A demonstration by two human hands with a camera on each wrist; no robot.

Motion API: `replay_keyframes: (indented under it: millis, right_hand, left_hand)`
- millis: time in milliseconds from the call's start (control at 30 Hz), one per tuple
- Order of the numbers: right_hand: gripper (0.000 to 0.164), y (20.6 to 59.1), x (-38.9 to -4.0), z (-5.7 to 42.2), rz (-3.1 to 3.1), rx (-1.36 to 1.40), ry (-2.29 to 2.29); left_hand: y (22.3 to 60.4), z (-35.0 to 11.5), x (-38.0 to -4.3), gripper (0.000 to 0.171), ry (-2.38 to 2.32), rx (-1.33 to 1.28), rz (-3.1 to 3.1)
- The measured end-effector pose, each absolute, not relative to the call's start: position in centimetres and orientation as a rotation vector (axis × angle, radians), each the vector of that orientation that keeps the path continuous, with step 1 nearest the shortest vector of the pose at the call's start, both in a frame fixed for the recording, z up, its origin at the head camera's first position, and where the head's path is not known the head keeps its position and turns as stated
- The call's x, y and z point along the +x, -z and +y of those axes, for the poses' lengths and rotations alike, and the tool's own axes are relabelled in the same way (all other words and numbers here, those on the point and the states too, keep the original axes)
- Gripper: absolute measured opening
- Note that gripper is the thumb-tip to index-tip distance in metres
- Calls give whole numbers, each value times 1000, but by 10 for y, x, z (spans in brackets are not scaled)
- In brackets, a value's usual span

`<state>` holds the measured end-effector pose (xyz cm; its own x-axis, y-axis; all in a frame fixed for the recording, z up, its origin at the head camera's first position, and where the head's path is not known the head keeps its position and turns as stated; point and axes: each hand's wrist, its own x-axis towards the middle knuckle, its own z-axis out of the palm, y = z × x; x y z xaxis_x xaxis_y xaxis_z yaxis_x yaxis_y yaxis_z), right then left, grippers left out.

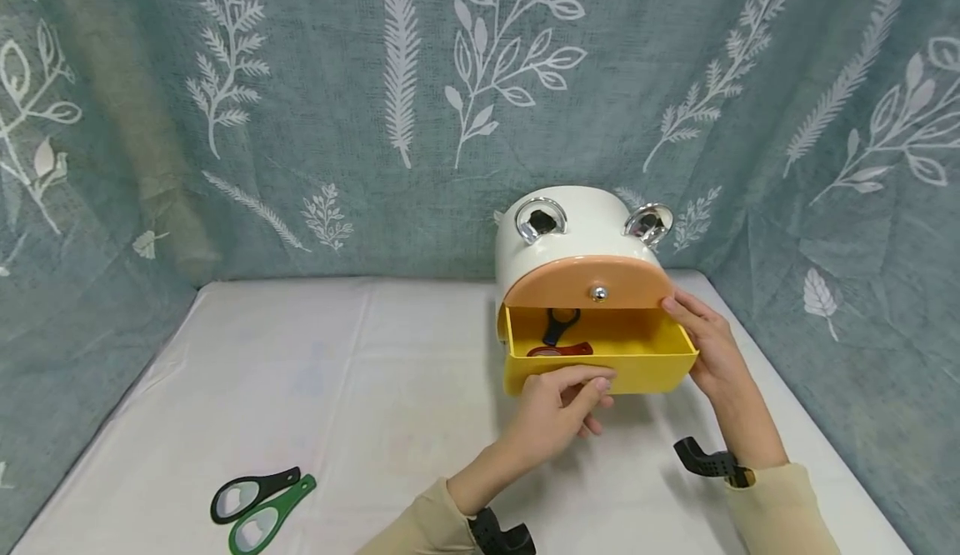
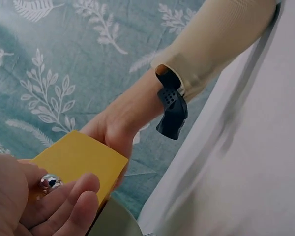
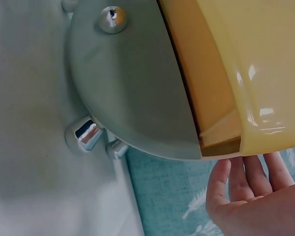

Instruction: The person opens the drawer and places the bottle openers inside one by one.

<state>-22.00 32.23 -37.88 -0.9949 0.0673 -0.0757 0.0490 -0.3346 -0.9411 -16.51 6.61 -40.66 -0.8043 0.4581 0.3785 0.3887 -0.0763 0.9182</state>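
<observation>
A white storage box (image 1: pixel 581 213) with two eye-like silver rings stands at the table's back right. Its orange upper panel (image 1: pixel 555 280) has a silver knob (image 1: pixel 598 293). Below, a yellow drawer (image 1: pixel 645 372) is pulled out, with a dark magnifying glass (image 1: pixel 558 327) and a red magnifying glass (image 1: pixel 561 349) inside. At the drawer front, my left hand (image 1: pixel 562 409) pinches the drawer's silver knob (image 2: pixel 50 182), which the hand hides in the head view. My right hand (image 1: pixel 708 342) rests against the box's right side, fingers fairly straight in the right wrist view.
On the table's front left lie a black magnifying glass (image 1: pixel 251 495) and a green magnifying glass (image 1: pixel 272 517), touching or overlapping. A white cloth (image 1: pixel 360 422) covers the table. Blue-green leaf-print curtain (image 1: pixel 315 105) surrounds its back and sides.
</observation>
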Motion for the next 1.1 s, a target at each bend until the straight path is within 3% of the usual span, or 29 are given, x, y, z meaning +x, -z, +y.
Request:
replay_keyframes:
  millis: [333,567,1100]
  right_hand:
    - [39,379,-221,321,-1867,-177,-2481]
    - [20,377,-218,322,-1827,-150,-2512]
    - [18,378,-220,322,-1801,-100,-2528]
  left_hand:
    - [414,68,-167,24,-2145,937,2117]
    - [414,67,-166,25,-2140,937,2084]
    - [408,68,-171,22,-2152,865,2074]
